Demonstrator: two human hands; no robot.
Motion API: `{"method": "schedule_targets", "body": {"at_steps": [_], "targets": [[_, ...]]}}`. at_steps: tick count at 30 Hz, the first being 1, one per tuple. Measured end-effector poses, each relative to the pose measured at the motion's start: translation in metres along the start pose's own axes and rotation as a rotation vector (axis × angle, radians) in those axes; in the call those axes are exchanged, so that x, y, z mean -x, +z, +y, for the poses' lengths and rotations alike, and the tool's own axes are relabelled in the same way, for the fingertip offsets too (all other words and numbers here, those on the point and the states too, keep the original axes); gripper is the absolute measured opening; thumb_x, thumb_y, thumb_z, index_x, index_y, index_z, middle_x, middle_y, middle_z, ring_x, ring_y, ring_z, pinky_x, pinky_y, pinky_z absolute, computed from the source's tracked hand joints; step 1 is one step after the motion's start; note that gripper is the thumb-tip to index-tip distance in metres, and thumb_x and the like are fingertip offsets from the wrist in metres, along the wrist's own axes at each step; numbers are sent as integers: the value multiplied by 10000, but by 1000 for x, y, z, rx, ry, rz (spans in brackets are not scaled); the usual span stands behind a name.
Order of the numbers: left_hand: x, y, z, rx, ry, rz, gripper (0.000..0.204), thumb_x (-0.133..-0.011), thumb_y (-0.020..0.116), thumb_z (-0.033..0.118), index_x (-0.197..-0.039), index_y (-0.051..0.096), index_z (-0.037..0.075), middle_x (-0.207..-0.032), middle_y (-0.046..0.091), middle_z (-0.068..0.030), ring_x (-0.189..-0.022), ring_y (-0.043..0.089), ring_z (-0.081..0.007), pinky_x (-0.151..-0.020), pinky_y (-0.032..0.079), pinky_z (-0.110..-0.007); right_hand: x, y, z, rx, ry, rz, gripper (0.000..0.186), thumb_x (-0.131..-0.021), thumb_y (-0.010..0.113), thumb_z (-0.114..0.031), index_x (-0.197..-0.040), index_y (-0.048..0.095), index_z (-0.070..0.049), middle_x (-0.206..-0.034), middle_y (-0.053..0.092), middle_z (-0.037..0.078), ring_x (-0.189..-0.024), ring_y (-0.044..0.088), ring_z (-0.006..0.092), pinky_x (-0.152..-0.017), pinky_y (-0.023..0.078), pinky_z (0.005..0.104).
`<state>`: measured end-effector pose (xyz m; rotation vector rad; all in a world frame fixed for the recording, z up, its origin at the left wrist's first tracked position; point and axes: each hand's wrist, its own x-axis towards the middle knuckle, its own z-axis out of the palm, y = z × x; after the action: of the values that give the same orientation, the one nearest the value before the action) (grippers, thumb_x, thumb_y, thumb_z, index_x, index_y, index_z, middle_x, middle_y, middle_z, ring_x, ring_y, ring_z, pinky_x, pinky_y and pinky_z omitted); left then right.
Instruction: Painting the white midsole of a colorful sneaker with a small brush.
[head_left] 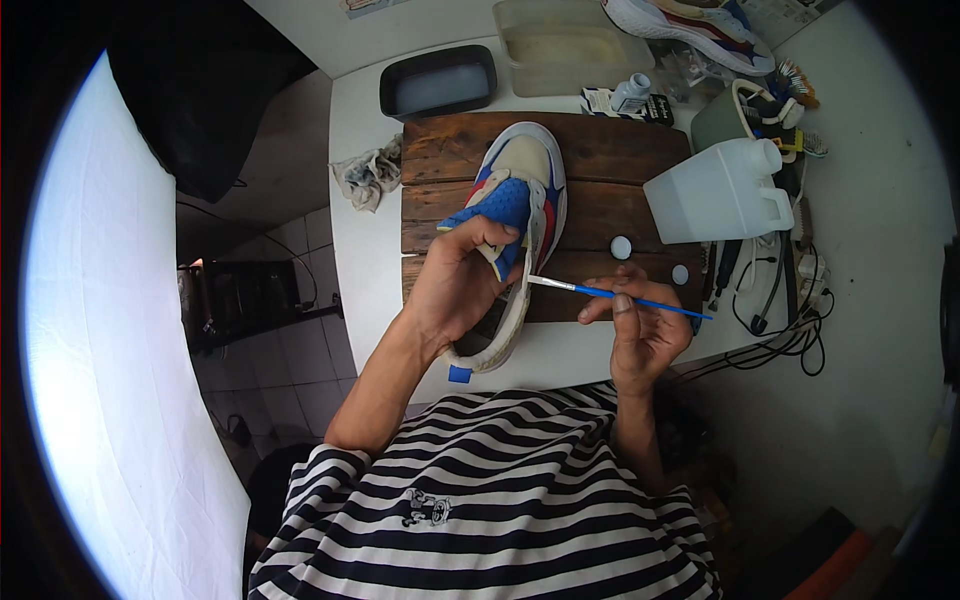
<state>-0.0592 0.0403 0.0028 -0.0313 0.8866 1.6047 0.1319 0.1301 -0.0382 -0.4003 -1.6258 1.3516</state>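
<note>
A sneaker (pixel 517 158) in cream, blue and red lies on the dark wooden board (pixel 435 150), toe pointing away from me and heel near the front edge. My left hand (pixel 455 275) grips it at the opening, thumb on the blue tongue (pixel 505 205) and the other fingers partly hidden inside. Between the fingers of my right hand (pixel 645 330) is a thin paintbrush (pixel 640 301) with a blue handle. Its pale bristles are at the edge of the shoe's collar, seemingly touching it. Two small white caps, one round (pixel 621 247) and one smaller (pixel 680 274), rest on the board nearby.
A translucent jug (pixel 705 195) lies across the board's right edge. Behind stand a black tray (pixel 437 82) of cloudy liquid, a clear tub (pixel 570 50), a small bottle (pixel 631 93) and another sneaker (pixel 695 30). A stained rag (pixel 368 177) sits left; brushes and cables (pixel 800 340) crowd the right.
</note>
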Motion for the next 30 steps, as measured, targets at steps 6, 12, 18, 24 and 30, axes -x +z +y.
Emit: {"method": "schedule_targets", "body": {"at_steps": [6, 12, 18, 24, 30], "targets": [[-1, 0, -1, -1, -1, -4, 268, -823, 624, 102, -1079, 576, 35, -984, 590, -28, -904, 556, -134, -802, 455, -301, 1, -3, 3, -12, -37, -8, 105, -941, 565, 12, -1042, 581, 38, -868, 731, 223, -671, 707, 169, -992, 439, 424], [-1, 1, -1, 5, 7, 2, 269, -826, 620, 97, -1084, 576, 33, -990, 593, -31, -916, 561, -139, -829, 461, -312, 2, -1, 3, -13, -25, 0, 118, -928, 564, 18, -1044, 582, 36, -841, 732, 214, -678, 708, 173, -991, 437, 424], [-2, -1, -2, 9, 1, -9, 306, -827, 616, 96, -1121, 570, 23, -1047, 603, -49, -975, 574, -162, -877, 467, -330, 3, -1, 4, -22, -29, -4, 116, -930, 557, 13, -1040, 584, 36, -836, 732, 214, -681, 708, 169, -990, 436, 426], [0, 5, 1, 5, 2, -7, 325, -827, 611, 96, -1139, 566, 20, -1084, 603, -59, -1014, 575, -171, -912, 468, -339, 4, -4, 3, 12, -9, -8, 105, -951, 543, -37, -1041, 572, 9, -824, 719, 209, -661, 711, 219, -1013, 416, 449], [-1, -1, -1, 11, -3, -18, 331, -828, 610, 98, -1147, 565, 24, -1083, 602, -60, -1011, 572, -170, -909, 466, -337, 6, -4, 4, 11, -4, -12, 104, -945, 543, -33, -1035, 576, 9, -830, 720, 209, -660, 709, 211, -997, 429, 451]]}}
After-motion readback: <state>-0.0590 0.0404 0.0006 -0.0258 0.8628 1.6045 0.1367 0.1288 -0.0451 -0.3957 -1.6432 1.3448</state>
